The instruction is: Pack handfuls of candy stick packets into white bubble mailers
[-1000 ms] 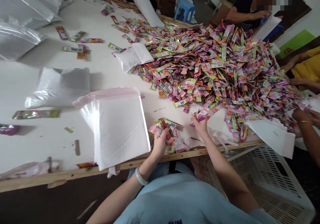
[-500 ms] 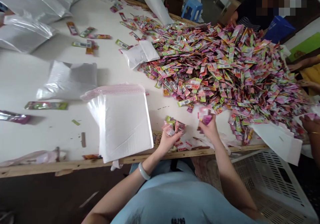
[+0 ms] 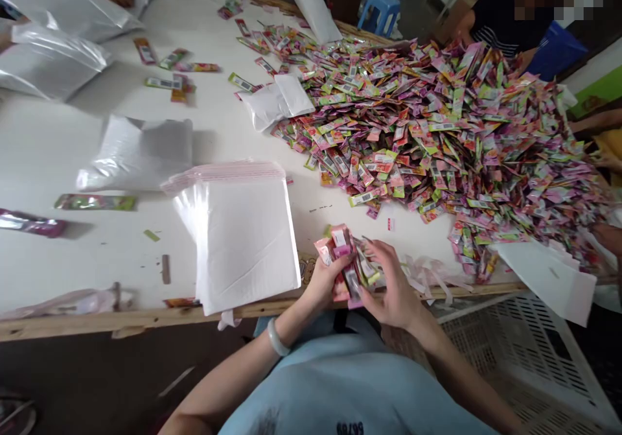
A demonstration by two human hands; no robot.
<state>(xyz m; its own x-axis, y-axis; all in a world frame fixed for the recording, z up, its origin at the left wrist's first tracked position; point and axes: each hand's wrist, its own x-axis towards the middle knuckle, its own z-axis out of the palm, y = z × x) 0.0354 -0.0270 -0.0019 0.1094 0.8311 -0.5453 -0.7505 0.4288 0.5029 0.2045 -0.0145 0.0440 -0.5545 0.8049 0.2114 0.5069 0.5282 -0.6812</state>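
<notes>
My left hand (image 3: 323,284) is wrapped round a bunch of small snack sachets (image 3: 341,235) in pink, purple and green, held just above the table's front edge. Close against the right side of this bunch is my right hand (image 3: 394,291), its fingers and thumb spread apart; whether the fingertips touch the sachets I cannot tell. To the left lies a stack of flat white mailing bags (image 3: 247,240) with pink-edged flaps. Beyond my hands spreads a large pile of the same sort of sachets (image 3: 418,130).
Filled silvery bags (image 3: 138,153) and loose sachets (image 3: 94,202) lie on the left of the white table (image 3: 146,260). A white plastic crate (image 3: 529,344) stands below the edge at right. Co-workers' arms reach in from the far side and right, near another white bag (image 3: 544,273).
My right hand has moved left from beside the pile to the bunch in my left hand, and the sachets it held are now with that bunch. Its fingers have opened.
</notes>
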